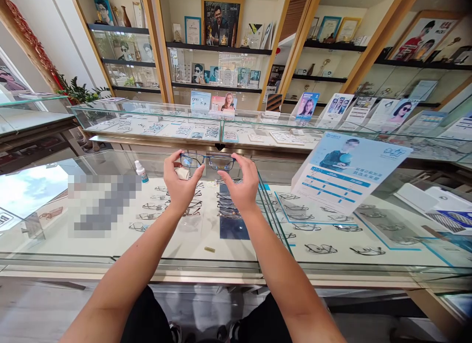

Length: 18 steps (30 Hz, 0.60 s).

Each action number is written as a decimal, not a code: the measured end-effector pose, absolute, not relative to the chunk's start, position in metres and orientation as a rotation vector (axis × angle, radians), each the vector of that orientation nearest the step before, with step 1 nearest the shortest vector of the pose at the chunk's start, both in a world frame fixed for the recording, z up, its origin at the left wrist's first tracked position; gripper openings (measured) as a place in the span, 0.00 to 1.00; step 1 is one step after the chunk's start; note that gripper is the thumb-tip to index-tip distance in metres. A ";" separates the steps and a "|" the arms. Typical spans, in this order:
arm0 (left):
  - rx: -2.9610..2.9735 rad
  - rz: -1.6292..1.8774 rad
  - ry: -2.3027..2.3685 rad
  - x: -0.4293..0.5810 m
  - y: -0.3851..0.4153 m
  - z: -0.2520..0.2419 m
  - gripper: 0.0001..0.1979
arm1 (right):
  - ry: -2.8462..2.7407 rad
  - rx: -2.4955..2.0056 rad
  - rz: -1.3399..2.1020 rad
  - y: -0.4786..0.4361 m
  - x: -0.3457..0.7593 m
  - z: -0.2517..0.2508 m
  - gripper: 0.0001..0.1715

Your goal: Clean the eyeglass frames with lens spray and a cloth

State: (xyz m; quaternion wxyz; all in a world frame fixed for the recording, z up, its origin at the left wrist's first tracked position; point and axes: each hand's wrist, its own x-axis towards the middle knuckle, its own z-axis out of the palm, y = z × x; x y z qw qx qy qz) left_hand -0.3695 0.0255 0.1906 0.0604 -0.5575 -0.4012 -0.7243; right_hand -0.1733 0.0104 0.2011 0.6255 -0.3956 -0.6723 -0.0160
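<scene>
A pair of eyeglasses (206, 161) with a thin dark blue frame is held up level over the glass display counter (121, 252). My left hand (180, 183) pinches its left end between thumb and fingers. On the other end, my right hand (241, 180) grips in the same way, thumb below the lens. Beneath my hands, several eyeglass frames (191, 211) lie in rows inside the counter, some over a dark blue panel (234, 229). A pale crumpled cloth (183, 172) shows just behind my left hand.
A small white spray bottle (140, 171) stands on the counter to the left. To the right, a blue and white sign (350, 171) leans upright, with a white open box (438, 205) beyond it. Another glass showcase (158, 126) runs across the back, before shelves (221, 50).
</scene>
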 end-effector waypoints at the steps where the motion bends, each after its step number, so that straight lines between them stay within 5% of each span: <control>1: -1.688 -2.193 -1.225 -0.370 0.026 0.190 0.35 | -1.538 -0.906 -0.035 0.010 -0.173 0.201 0.30; 13: -1.759 -2.187 -1.227 -0.373 0.029 0.193 0.35 | -1.478 -0.901 0.019 0.013 -0.170 0.204 0.29; 18: -1.734 -2.113 -1.128 -0.377 0.022 0.231 0.32 | -1.485 -0.901 0.040 0.003 -0.165 0.244 0.26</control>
